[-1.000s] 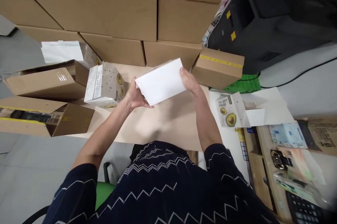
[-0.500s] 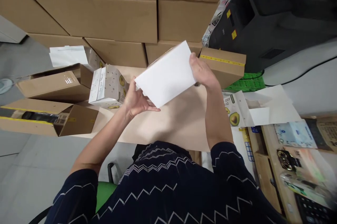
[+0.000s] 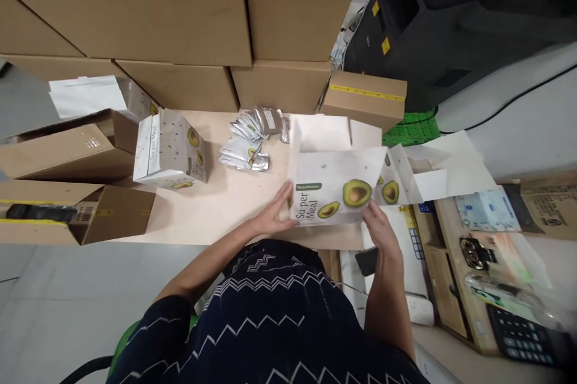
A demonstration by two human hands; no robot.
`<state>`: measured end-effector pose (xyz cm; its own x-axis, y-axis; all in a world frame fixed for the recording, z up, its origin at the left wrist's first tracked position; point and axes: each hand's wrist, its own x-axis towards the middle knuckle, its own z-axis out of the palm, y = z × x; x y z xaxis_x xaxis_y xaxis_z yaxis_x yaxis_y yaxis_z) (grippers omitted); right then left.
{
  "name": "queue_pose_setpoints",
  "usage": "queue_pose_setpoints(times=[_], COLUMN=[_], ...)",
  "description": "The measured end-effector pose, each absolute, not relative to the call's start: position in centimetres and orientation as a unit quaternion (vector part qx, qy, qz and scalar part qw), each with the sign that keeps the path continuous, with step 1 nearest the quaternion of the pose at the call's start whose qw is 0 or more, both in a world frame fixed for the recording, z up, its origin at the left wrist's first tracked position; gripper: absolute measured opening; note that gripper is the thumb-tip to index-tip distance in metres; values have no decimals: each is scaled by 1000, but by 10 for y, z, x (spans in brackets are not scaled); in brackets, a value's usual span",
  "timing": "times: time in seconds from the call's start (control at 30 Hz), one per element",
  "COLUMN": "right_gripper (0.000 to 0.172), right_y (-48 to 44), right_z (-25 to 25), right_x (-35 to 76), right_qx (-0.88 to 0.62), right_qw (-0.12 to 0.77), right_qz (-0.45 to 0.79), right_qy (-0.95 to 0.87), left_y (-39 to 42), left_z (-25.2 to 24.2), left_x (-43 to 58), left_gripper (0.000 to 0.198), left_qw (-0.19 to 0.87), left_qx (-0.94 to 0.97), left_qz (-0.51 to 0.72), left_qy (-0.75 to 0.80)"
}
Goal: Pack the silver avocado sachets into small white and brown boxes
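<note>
A white carton printed with avocados and "Super Meal" [image 3: 334,185] stands on the pale table [image 3: 225,204] near its front edge, top flaps open. My left hand [image 3: 276,211] presses its fingers flat against the carton's left side. My right hand [image 3: 377,222] holds the lower right corner. Behind it lies a heap of silver sachets [image 3: 250,137]. A second, closed carton of the same print [image 3: 170,151] stands at the table's left.
Brown shipping boxes [image 3: 180,17] are stacked behind the table, with more at left [image 3: 67,149] and one small box [image 3: 363,98] at the back right. Flat unfolded cartons [image 3: 419,176] lie right of me. A shelf with a calculator [image 3: 518,336] is at far right.
The carton was held up in the air, blank side toward me; it now stands on the table with its printed face toward me, uncovering the sachets behind it. Both hands came down with it.
</note>
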<state>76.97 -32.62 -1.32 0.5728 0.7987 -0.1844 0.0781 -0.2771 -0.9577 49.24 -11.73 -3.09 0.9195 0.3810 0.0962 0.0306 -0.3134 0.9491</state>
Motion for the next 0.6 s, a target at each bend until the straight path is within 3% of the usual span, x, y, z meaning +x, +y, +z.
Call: queue_pose_setpoints(times=[0.17,0.3,0.4,0.47,0.6], right_gripper=[49,59,55,50,44], right_y=[-334,-298,-284,-281,-265], right_z=[-61,-96,-114,-122,-124], right_x=[810,819,798,771,703], right_qx=[-821,-806,-779,-770,-762], right_qw=[476,565,602,602,559], right_qz=[277,176,158,193,327], right_qy=[-153,13,76,83,-1], left_y=[-103,-100,-80,-53,16], left_z=[-64,-58,-36,-15,27], left_x=[573,608,566,508,386], left_gripper=[81,77,54,39,59], left_qw=[516,478,381,243,117], left_qx=[847,863,867,784,634], left_qz=[83,5,151,321,393], left_qy=[96,165,282,472,655])
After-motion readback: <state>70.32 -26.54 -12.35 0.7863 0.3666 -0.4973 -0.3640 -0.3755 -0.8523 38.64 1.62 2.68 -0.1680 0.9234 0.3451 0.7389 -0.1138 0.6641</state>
